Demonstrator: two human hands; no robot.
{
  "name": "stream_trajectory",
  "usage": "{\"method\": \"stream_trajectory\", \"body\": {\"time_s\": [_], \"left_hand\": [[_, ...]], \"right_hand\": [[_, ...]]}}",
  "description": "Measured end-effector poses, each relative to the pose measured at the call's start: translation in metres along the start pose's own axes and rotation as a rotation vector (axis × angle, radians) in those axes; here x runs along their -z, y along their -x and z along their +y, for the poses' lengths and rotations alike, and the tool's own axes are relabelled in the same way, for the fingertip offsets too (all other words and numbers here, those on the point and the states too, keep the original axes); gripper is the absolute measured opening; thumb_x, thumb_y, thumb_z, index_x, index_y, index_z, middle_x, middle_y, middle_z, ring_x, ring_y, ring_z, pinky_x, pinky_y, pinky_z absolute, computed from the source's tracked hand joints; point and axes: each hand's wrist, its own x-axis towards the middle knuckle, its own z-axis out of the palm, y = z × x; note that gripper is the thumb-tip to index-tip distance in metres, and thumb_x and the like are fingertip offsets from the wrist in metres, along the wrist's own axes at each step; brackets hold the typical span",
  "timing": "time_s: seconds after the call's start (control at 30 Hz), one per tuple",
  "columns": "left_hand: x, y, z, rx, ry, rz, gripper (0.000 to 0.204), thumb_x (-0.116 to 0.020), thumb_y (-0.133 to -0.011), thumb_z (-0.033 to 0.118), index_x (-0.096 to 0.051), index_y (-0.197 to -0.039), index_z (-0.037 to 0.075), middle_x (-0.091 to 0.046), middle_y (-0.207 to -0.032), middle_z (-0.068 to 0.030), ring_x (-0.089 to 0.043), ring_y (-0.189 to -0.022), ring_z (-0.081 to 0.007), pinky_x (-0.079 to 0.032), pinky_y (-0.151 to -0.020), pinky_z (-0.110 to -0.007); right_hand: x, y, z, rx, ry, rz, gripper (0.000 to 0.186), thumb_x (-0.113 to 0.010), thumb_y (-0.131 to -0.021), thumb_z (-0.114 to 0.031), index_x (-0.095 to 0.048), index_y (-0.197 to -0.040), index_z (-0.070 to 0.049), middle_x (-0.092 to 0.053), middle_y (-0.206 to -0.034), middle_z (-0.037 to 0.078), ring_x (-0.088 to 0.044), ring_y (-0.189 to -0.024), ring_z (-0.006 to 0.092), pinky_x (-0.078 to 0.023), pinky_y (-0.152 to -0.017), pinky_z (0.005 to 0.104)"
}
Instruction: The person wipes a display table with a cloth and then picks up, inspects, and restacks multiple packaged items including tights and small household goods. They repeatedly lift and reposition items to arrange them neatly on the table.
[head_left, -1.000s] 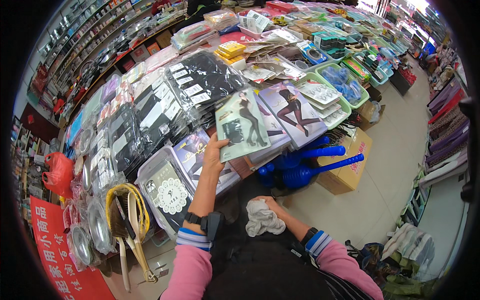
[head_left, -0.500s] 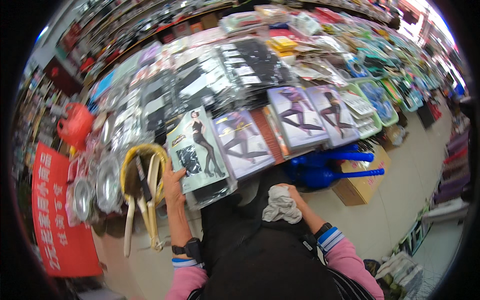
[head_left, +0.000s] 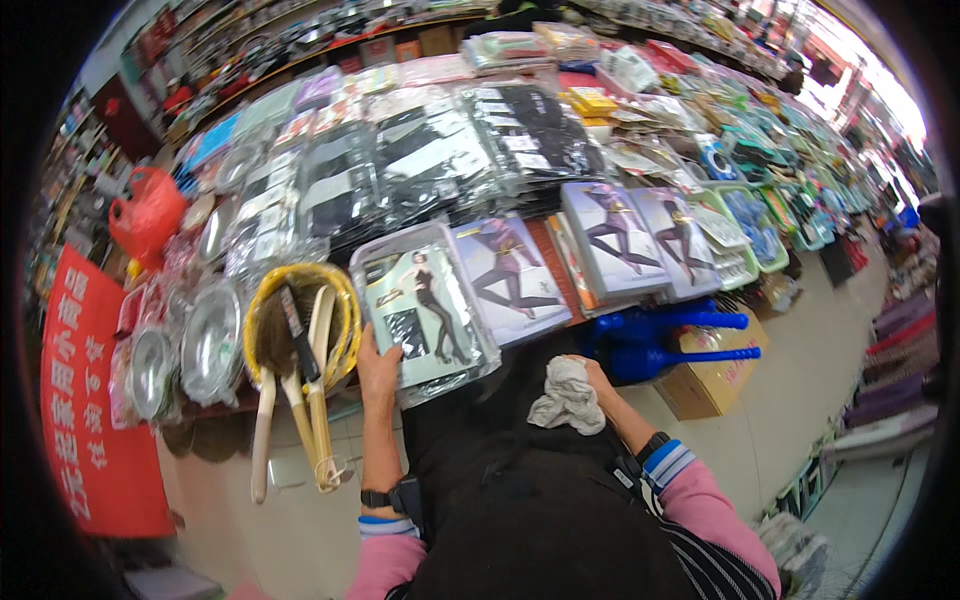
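Note:
My left hand (head_left: 378, 372) grips the left edge of a flat pack of tights (head_left: 418, 318), its thumb over the front and the other fingers partly hidden along the side. That pale green pack, with a leg model on it, lies on clear plastic wrapping at the table's near edge. Directly right of it is a purple-grey tights box (head_left: 510, 282). My right hand (head_left: 594, 385) is closed around a crumpled whitish cloth (head_left: 567, 398), held low in front of my dark apron (head_left: 540, 500).
Wooden-handled brushes stand in a yellow-rimmed container (head_left: 255, 315) to the left, beside wrapped metal bowls (head_left: 212, 340). More tights boxes (head_left: 615, 240) and bagged black garments (head_left: 430, 150) cover the table. Blue long-handled plastic items (head_left: 650, 350) jut out above a cardboard box (head_left: 700, 385).
The pale green pack now lies squarer over its plastic wrapping, my left hand still at its edge. My right hand keeps the cloth in nearly the same place. The view has shifted slightly.

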Motion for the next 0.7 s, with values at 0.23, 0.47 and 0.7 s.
{"method": "stream_trajectory", "body": {"time_s": [0.23,0.47,0.7], "left_hand": [[-0.024,0.063,0.047,-0.617,-0.469,-0.089,0.071,-0.075,-0.074,0.014,-0.045,-0.136,-0.002,-0.041,-0.140,-0.0243,-0.042,-0.128,-0.0390,-0.031,-0.109,-0.045],[-0.065,0.098,0.051,-0.273,0.124,-0.598,0.085,-0.075,-0.071,0.002,-0.032,-0.145,0.005,-0.047,-0.135,-0.0140,-0.049,-0.122,-0.0246,-0.039,-0.103,-0.034],[-0.022,0.100,0.002,-0.240,0.139,-0.814,0.058,-0.069,-0.069,-0.002,-0.054,-0.125,0.002,-0.060,-0.120,-0.0132,-0.057,-0.115,-0.0255,-0.041,-0.101,-0.034]], "right_hand": [[-0.057,0.007,-0.088,0.106,-0.096,0.136,0.030,-0.052,-0.097,-0.023,-0.066,-0.101,0.003,-0.067,-0.095,0.009,-0.060,-0.087,0.0123,-0.049,-0.079,0.0293],[-0.137,0.029,-0.138,0.326,-0.085,-0.125,0.034,-0.049,-0.098,-0.022,-0.055,-0.125,-0.001,-0.059,-0.110,0.006,-0.054,-0.101,0.0134,-0.043,-0.089,0.0277],[-0.008,0.016,-0.130,-0.067,-0.492,0.195,0.057,-0.058,-0.094,-0.036,-0.041,-0.133,0.002,-0.054,-0.117,0.025,-0.059,-0.107,0.0359,-0.054,-0.086,0.0450]]}}
